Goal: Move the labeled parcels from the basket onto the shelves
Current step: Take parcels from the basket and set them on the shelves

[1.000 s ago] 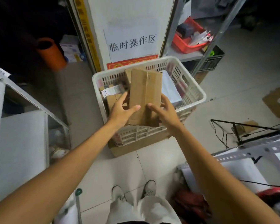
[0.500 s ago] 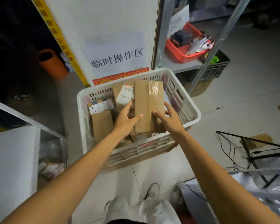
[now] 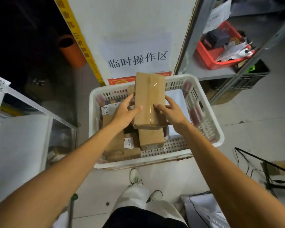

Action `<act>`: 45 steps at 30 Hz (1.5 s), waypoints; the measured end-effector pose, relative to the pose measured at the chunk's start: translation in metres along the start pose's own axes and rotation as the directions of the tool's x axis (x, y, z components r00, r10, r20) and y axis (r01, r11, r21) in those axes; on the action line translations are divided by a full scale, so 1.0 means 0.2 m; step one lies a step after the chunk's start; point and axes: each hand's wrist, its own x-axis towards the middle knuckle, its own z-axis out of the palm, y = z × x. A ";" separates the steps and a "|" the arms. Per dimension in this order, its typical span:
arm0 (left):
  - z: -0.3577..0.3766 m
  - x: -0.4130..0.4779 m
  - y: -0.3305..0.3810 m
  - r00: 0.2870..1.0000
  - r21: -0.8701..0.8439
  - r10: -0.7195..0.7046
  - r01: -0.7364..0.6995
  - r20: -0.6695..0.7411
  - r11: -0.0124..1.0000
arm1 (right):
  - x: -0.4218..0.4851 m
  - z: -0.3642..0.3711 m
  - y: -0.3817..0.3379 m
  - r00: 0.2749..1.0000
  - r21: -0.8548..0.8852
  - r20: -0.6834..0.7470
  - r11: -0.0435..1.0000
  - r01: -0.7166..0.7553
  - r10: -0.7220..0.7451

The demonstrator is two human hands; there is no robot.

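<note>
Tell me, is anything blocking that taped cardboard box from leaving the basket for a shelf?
Nothing visible does. The left hand and right hand grip the taped cardboard box above the other parcels in the white basket, with nothing on top. Its target shelf cannot be told.

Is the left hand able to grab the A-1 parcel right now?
Probably not yet: the left hand grips the taped box together with the right hand, though the A-1 parcel sits right beside it.
</note>
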 end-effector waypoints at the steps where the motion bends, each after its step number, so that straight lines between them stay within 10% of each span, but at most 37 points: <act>1: -0.06 0.02 0.01 1.000 -0.015 -0.014 0.014 0.006 1.000 | 0.04 0.03 -0.03 1.000 -0.013 0.025 1.000 -0.009 0.009; 11: -0.67 0.15 -0.14 0.973 0.002 -0.230 0.230 0.014 0.973 | 0.45 0.60 -0.18 0.950 -0.184 0.294 0.982 -0.052 0.105; 22: -0.63 0.35 -0.47 0.934 0.144 -0.152 0.207 -0.323 0.968 | 0.76 0.85 0.05 0.975 -0.265 0.156 0.957 -0.115 0.160; 36: -0.68 0.29 -0.41 0.931 0.129 -0.159 0.211 -0.328 0.969 | 0.72 0.85 0.01 0.963 -0.193 0.183 0.968 -0.160 0.196; 45: -0.69 -0.07 -0.12 0.949 0.338 -0.120 0.220 -0.292 0.915 | 0.51 0.82 -0.24 0.869 -0.422 0.495 0.870 0.253 -0.012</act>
